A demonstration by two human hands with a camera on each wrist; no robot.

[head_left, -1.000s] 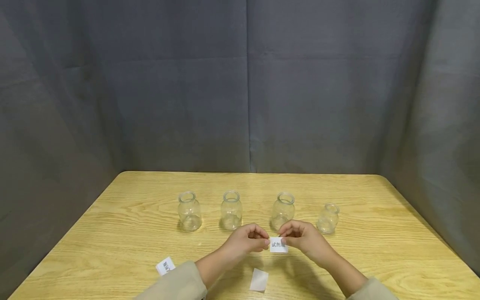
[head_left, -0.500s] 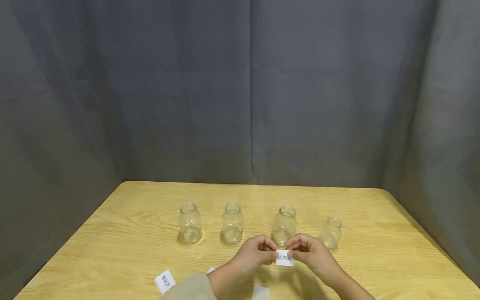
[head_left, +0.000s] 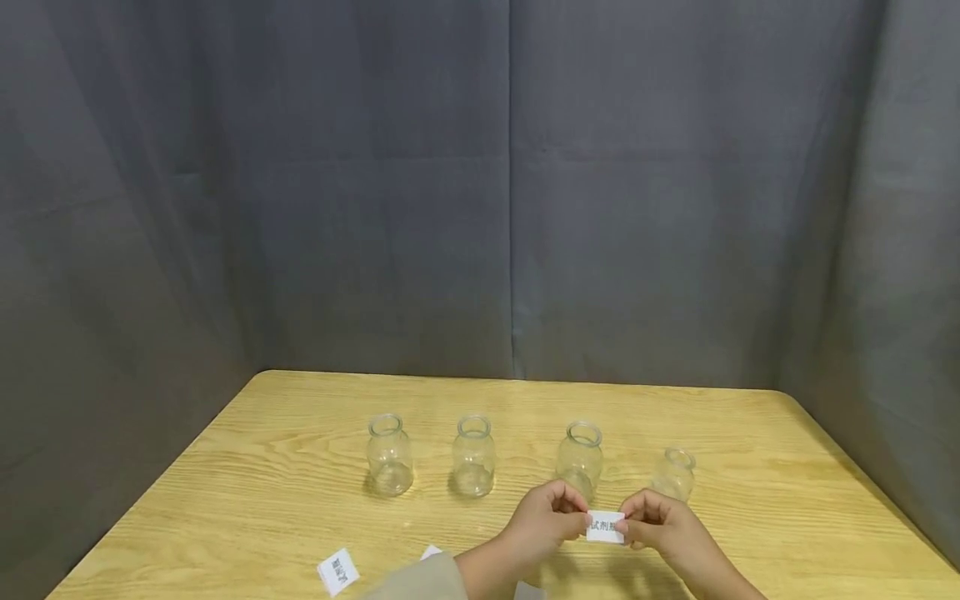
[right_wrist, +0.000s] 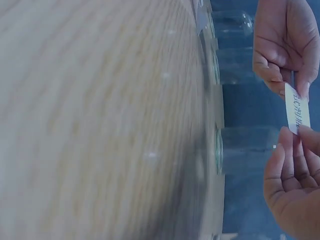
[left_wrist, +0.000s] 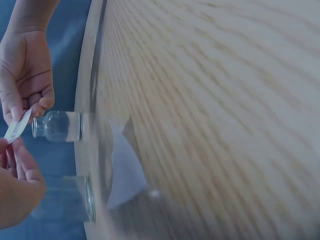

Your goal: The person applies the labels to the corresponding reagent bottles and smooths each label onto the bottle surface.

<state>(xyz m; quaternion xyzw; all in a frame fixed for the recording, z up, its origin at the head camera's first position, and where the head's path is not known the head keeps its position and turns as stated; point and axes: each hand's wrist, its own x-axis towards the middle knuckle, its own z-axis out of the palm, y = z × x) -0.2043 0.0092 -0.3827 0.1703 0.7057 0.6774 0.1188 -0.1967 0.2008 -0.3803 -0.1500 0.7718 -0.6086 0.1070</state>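
Observation:
Both hands hold one small white label (head_left: 604,527) with printed black characters, stretched between them above the table. My left hand (head_left: 536,525) pinches its left end with thumb and fingers. At the right end, my right hand (head_left: 667,527) pinches it the same way. Just behind the hands stands a clear glass jar (head_left: 580,458), its lower part overlapped by the left hand in the head view. A smaller glass jar (head_left: 674,475) is behind the right hand. In the right wrist view the label (right_wrist: 297,109) hangs between both sets of fingertips.
Two more clear glass jars, a left one (head_left: 390,457) and a middle one (head_left: 474,458), stand upright in the row. A printed label (head_left: 338,572) lies front left. White paper pieces lie near the left sleeve (head_left: 423,581), one a curled backing paper (left_wrist: 125,170).
Both hands have shifted rightward with the label held between them. The head view has tilted up and turned slightly, so the jars and table appear lower.

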